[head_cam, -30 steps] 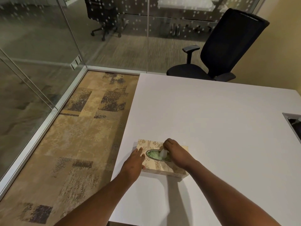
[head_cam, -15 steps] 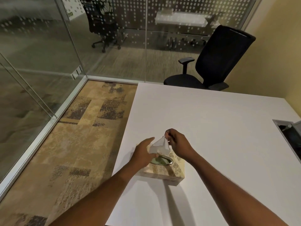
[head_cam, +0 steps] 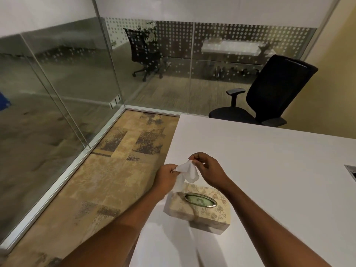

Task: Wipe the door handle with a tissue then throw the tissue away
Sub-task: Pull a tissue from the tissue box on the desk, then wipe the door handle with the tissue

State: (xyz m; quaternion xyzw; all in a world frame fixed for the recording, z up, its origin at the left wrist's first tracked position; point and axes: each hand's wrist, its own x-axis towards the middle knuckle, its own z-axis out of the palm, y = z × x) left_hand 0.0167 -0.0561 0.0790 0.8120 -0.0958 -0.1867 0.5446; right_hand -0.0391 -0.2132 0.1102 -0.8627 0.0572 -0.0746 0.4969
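A white tissue (head_cam: 187,173) hangs in the air above a beige floral tissue box (head_cam: 198,208) with an oval green-rimmed slot. My left hand (head_cam: 166,178) pinches the tissue's left edge, and my right hand (head_cam: 209,170) pinches its top right corner. The tissue is clear of the slot. The box rests near the left edge of the white table (head_cam: 269,170). No door handle or bin is in view.
Glass walls (head_cam: 67,83) enclose the room on the left and at the back. A black office chair (head_cam: 269,97) stands behind the table's far edge. Patterned carpet (head_cam: 115,170) lies left of the table. A cable cut-out (head_cam: 351,171) shows at the table's right edge.
My right hand pulled the tissue up out of the box slot. My left hand left the box and took the tissue's other edge. My head has tilted upward.
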